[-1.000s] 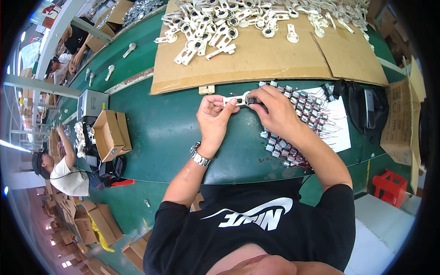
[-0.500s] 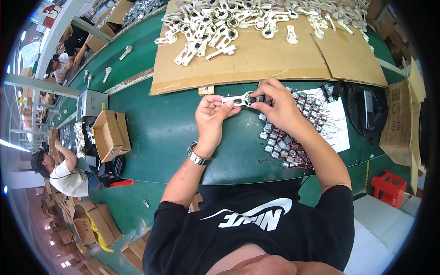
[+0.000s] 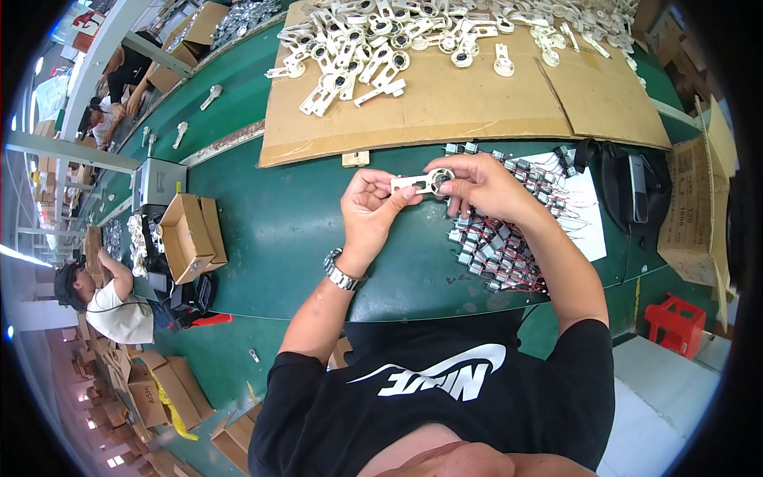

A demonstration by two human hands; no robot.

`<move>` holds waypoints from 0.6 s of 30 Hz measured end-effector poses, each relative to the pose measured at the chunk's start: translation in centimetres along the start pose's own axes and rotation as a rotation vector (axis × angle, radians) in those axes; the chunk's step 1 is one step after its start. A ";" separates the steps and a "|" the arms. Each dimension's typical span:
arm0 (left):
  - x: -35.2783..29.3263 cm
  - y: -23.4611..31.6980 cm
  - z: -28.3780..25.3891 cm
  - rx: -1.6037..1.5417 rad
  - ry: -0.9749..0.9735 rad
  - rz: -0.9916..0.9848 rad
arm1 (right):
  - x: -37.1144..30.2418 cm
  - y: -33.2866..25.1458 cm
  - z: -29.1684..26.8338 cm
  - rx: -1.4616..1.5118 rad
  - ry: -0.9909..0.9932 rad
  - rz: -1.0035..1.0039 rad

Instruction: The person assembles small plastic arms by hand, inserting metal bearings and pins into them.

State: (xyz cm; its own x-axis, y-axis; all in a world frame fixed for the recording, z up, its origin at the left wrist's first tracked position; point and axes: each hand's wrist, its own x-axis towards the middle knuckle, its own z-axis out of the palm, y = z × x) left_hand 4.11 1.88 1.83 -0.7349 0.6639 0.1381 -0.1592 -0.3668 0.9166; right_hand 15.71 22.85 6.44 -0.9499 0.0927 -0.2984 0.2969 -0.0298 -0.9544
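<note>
A white plastic housing (image 3: 413,185) with a flat handle and a round ring at one end is held between my hands above the green bench. My left hand (image 3: 369,208) is closed on its handle, thumb on top. The ring end, with a dark round piece in its middle, is gripped by my right hand (image 3: 474,185), thumb at its edge and fingers behind. Right beside that hand lies a pile of small silver motors (image 3: 497,250) with red and black wires, partly covered by my forearm.
A cardboard sheet (image 3: 477,111) across the bench carries many similar white housings (image 3: 350,60). An opened carton (image 3: 191,238) stands at the left, a black bag (image 3: 624,187) at the right. Beyond the rail, a green conveyor (image 3: 238,75) bears scattered housings. Other people work at the far left.
My right hand has shifted from pinching the dark piece at the ring to gripping the ring's edge. The housing has turned and moved slightly right. Housings on the conveyor have moved toward the lower left.
</note>
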 end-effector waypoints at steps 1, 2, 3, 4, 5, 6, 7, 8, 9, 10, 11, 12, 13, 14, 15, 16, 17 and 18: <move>0.0 0.0 0.0 -0.010 -0.002 -0.015 | 0.0 0.2 0.0 -0.001 0.002 0.000; 0.1 -0.1 0.0 -0.020 -0.004 -0.031 | 0.0 0.5 0.1 0.017 0.019 -0.024; 0.1 -0.1 0.1 -0.021 -0.006 -0.031 | 0.0 0.8 0.1 0.036 0.035 -0.048; 0.0 -0.2 0.2 -0.023 -0.005 -0.038 | 0.0 0.9 0.0 0.036 0.035 -0.049; 0.0 -0.2 0.3 -0.025 -0.004 -0.045 | 0.1 0.9 0.0 0.023 0.045 -0.050; -0.1 -0.2 0.4 -0.025 -0.005 -0.045 | 0.1 0.9 -0.1 0.010 0.055 -0.050; -0.1 -0.2 0.5 -0.025 -0.010 -0.042 | 0.2 1.0 -0.1 0.011 0.056 -0.050; -0.2 -0.3 0.6 -0.024 -0.016 -0.040 | 0.2 1.1 -0.1 0.000 0.073 -0.054; -0.2 -0.3 0.6 -0.024 -0.017 -0.041 | 0.3 1.3 -0.1 -0.010 0.090 -0.058; -0.2 -0.4 0.7 -0.023 -0.027 -0.027 | 0.3 1.4 -0.1 -0.011 0.093 -0.058; -0.3 -0.4 0.8 -0.021 -0.038 -0.013 | 0.3 1.6 0.0 -0.013 0.115 -0.066; -0.3 -0.5 0.9 -0.023 -0.042 -0.014 | 0.3 1.7 -0.1 -0.015 0.136 -0.073; -0.4 -0.7 0.9 -0.005 -0.044 -0.019 | 0.2 1.7 0.0 -0.014 0.136 -0.073; -0.5 -0.9 0.9 0.013 -0.046 -0.023 | 0.3 1.5 0.1 -0.129 0.165 -0.101; -0.5 -0.9 0.8 0.013 -0.047 -0.023 | 0.2 1.3 0.2 -0.244 0.193 -0.130; -0.4 -0.7 0.7 0.021 -0.037 -0.025 | 0.2 1.0 0.3 -0.242 0.194 -0.130; -0.3 -0.6 0.6 0.030 -0.028 -0.026 | 0.2 0.7 0.4 -0.185 0.151 -0.096; -0.2 -0.5 0.6 0.032 -0.029 -0.026 | 0.2 0.5 0.4 -0.128 0.108 -0.062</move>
State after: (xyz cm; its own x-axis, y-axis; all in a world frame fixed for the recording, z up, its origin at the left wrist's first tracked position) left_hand 4.75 2.35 1.55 -0.7111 0.6919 0.1250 -0.1562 -0.3289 0.9314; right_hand 15.65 22.49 5.87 -0.9529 0.1967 -0.2308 0.2547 0.1061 -0.9612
